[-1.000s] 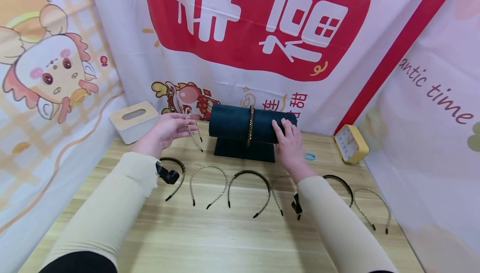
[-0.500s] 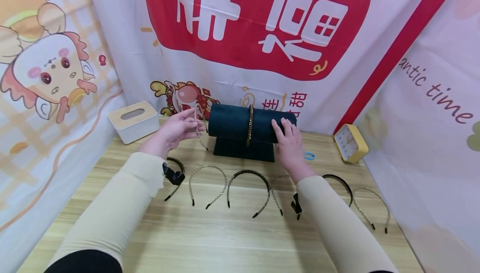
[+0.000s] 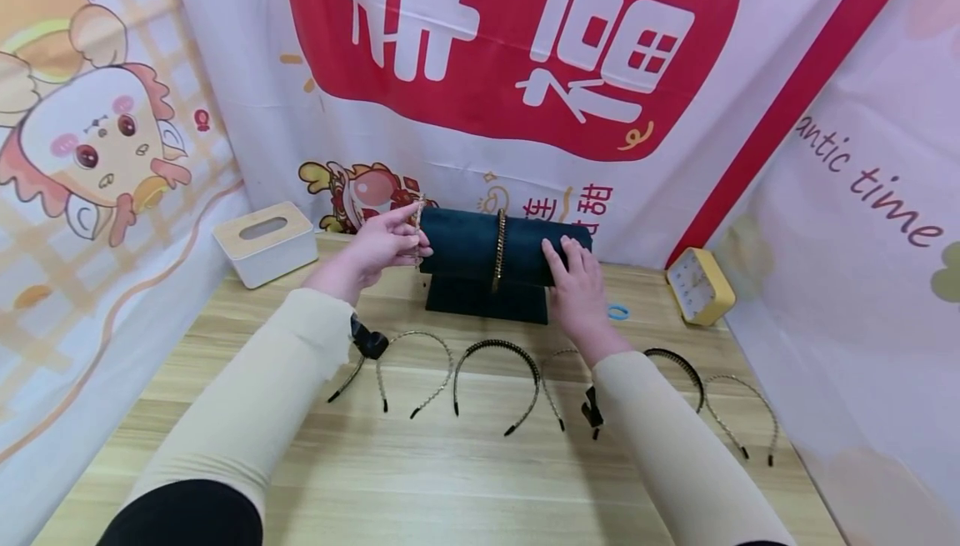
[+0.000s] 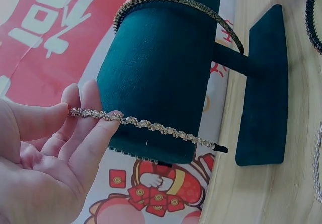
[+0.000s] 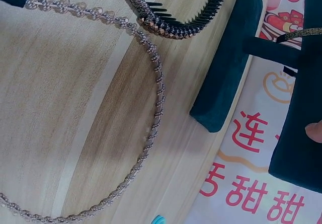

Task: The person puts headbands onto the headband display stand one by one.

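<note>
My left hand (image 3: 382,246) pinches a beaded, rhinestone-like headband (image 4: 151,126) between thumb and fingers. The headband stands across the left end of a dark teal velvet headband stand (image 3: 461,242); in the left wrist view its near arm crosses the front of the roll, with part of the other arm showing past the roll's end. A gold-and-black headband (image 3: 499,250) sits around the middle of the roll. On the roll's right end rests my right hand (image 3: 581,292), fingers spread over the velvet; one fingertip (image 5: 314,132) shows in the right wrist view.
Several headbands lie in a row on the wooden table, among them a black toothed one (image 3: 498,344) and a beaded one (image 5: 160,90). A tissue box (image 3: 270,254) stands left, a yellow clock (image 3: 701,288) right. A blue ring (image 3: 618,313) lies near the right hand.
My left hand has moved right with the beaded headband, from beside the stand to the left end of its roll. The right hand has stayed put.
</note>
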Demonstrator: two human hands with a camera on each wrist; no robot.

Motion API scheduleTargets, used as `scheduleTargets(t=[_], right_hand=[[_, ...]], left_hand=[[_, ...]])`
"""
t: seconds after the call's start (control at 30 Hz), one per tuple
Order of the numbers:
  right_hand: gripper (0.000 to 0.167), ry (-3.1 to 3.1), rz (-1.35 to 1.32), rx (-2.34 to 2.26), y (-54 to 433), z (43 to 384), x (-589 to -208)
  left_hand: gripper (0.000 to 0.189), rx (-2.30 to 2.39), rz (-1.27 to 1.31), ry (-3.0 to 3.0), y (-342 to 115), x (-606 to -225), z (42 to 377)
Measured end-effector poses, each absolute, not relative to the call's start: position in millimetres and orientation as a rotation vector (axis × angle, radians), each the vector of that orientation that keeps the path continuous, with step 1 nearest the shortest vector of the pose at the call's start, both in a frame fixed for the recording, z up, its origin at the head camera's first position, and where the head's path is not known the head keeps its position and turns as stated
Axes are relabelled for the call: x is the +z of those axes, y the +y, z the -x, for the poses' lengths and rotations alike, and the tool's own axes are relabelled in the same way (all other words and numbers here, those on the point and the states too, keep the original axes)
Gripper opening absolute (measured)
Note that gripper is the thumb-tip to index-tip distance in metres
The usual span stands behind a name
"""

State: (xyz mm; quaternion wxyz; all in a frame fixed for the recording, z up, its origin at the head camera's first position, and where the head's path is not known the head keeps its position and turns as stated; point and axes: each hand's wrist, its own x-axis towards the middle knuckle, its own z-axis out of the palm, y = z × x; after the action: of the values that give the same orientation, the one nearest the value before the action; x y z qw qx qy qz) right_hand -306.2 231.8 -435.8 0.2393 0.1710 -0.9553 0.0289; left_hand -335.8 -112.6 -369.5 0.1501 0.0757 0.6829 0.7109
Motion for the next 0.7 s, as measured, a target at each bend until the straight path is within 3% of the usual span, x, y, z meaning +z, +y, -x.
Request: scheduleTargets(t=[0.23,0.47,0.7], right_hand=[[0.084,-2.604,-0.482,0.067,231.2,305.9,-434.5],[0.083,-2.605,-0.479,0.068,231.7,306.8,-434.8],[0.083,-2.615,-0.473,0.059,232.3,306.7,-435.0]], left_hand=[[0.064,2.017,-0.249,2.007,-94.5,-369.7,340.9],[0.052,1.968,-0.266,2.313,-73.2,-370.4,338.2],[0.051,1.535,-0.451,2.834,-65.7,-376.7,333.6]])
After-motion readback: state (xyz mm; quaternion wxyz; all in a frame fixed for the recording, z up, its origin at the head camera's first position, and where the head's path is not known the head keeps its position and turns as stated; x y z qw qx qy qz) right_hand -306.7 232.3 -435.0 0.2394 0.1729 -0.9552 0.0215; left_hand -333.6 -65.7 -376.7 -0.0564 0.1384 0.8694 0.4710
